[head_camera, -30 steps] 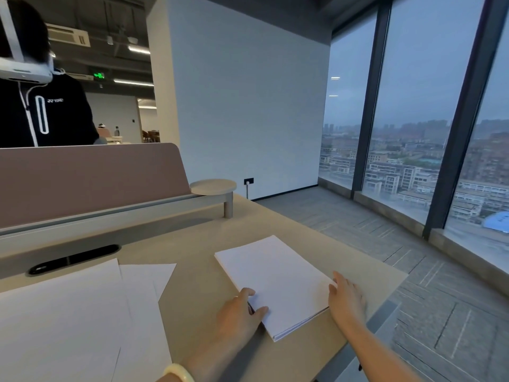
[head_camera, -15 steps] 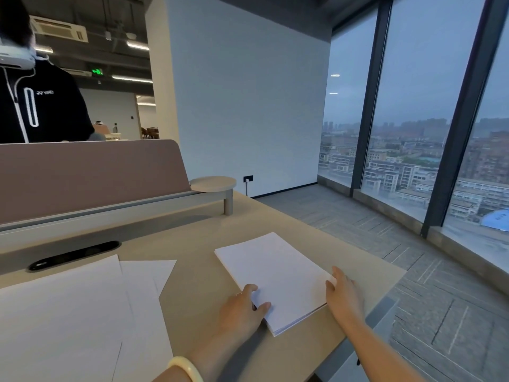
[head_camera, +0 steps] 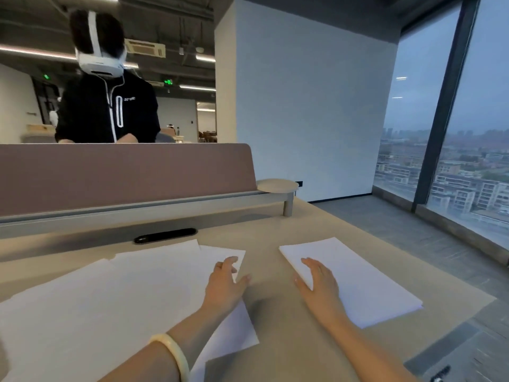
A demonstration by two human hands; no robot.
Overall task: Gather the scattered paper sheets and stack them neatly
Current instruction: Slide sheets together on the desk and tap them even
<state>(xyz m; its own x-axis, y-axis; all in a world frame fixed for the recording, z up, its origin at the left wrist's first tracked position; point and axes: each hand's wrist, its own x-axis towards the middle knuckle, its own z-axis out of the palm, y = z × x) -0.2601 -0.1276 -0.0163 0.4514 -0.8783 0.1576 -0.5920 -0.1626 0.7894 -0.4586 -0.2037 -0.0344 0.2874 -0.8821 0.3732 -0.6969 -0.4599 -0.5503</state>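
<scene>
While both hands lie flat and hold nothing, the work is split in two parts of the desk (head_camera: 271,271). The right hand (head_camera: 319,285) rests with straight fingers on the near left corner of the stack (head_camera: 363,285), which is already squared and sits in the middle right of the frame. The left hand (head_camera: 224,285) rests with spread fingers on the right border of the loose sheets (head_camera: 110,304); its thumb reaches out over the bare desk. The hands are apart, with a strip of bare desk between them.

The relation that matters is this: the loose sheets lie to the left of the stack, across that strip, and the left hand is the nearer one to them. They overlap each other and fan out at their upper corners, covering most of the lower left of the frame. I count at least three sheets, but cannot say exactly how many. The long axis of the stack runs from the upper left to the lower right, so I judge the sheets must be turned a little as they travel to the right to match it.

For room, the lower right corner of the stack is close to the desk edge at the right of the frame, so pushing further that way seems risky. Toward the top of the frame the desk is free up to the black cable slot (head_camera: 165,235) and the partition (head_camera: 124,175). Probably the right hand should keep the stack from shifting.
</scene>
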